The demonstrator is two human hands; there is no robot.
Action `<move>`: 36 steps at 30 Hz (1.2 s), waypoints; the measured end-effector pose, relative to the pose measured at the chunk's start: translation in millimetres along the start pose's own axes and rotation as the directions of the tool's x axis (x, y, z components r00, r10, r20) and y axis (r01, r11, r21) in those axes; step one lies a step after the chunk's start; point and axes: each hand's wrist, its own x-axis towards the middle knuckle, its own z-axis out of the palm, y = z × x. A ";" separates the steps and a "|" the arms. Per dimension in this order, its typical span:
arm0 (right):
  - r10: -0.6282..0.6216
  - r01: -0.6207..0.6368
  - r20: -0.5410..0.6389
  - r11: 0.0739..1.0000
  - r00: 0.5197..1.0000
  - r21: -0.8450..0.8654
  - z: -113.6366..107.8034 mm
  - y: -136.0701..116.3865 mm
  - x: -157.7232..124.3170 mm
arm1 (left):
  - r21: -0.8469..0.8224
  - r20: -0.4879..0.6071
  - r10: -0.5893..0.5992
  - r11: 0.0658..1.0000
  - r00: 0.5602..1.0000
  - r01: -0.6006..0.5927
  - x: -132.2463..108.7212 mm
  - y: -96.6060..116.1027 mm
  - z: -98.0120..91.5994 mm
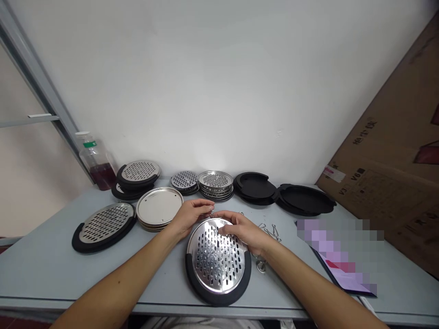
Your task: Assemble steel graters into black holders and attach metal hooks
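Observation:
A round metal grater disc (219, 258) in a black rim (218, 299) is at the table's front, its slotted face toward me. My right hand (242, 230) grips its upper edge, thumb on the face and fingers behind. My left hand (194, 214) pinches a small wire clip (211, 211) just above the disc's top edge; whether the clip is hooked to the disc I cannot tell. Several loose wire clips (272, 232) lie behind my right forearm, and a metal ring (261, 266) lies beside it.
Left are plain metal discs (159, 205) and black-rimmed graters (108, 224). Grater stacks (216, 180) and black holders (255, 186) stand along the wall. A bottle of dark red liquid (103, 171), a tablet with a blurred screen (338, 265) and a large cardboard box (387, 169) flank them.

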 end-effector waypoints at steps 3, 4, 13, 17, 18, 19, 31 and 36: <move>0.004 -0.004 0.000 1.000 1.000 0.011 0.6 -0.8 -0.2 | 0.053 0.005 0.041 0.998 0.999 -0.042 -1.3 -0.2 2.2; 0.002 -0.002 0.010 1.000 1.000 0.014 1.0 -1.2 -0.6 | 0.065 0.000 0.053 0.996 0.999 -0.053 -1.5 -0.6 2.8; 0.015 -0.017 0.061 0.999 0.998 0.042 5.1 -4.1 -3.6 | -0.008 0.027 -0.093 0.996 0.995 0.093 -0.5 -1.5 -0.7; 0.008 -0.008 0.013 0.999 1.000 0.054 4.1 -4.6 -2.2 | -0.070 0.043 -0.094 0.993 0.995 0.096 -1.3 1.3 -0.1; 0.014 -0.013 -0.002 0.998 1.000 0.057 3.5 -4.3 -1.7 | -0.081 0.043 -0.082 0.993 0.996 0.085 -1.4 1.9 0.5; 0.019 -0.018 -0.019 0.998 1.000 0.059 2.7 -3.9 -1.2 | -0.090 0.040 -0.067 0.993 0.997 0.070 -1.5 2.3 1.2; -0.030 0.060 -0.177 0.983 0.984 0.171 -9.0 0.6 8.0 | 0.020 0.079 -0.065 0.998 0.995 0.063 -24.4 -0.7 4.1; -0.021 0.096 -0.328 0.973 0.944 0.212 -10.6 2.3 13.8 | -0.147 0.022 -0.163 0.975 0.986 0.165 -23.2 -11.1 9.0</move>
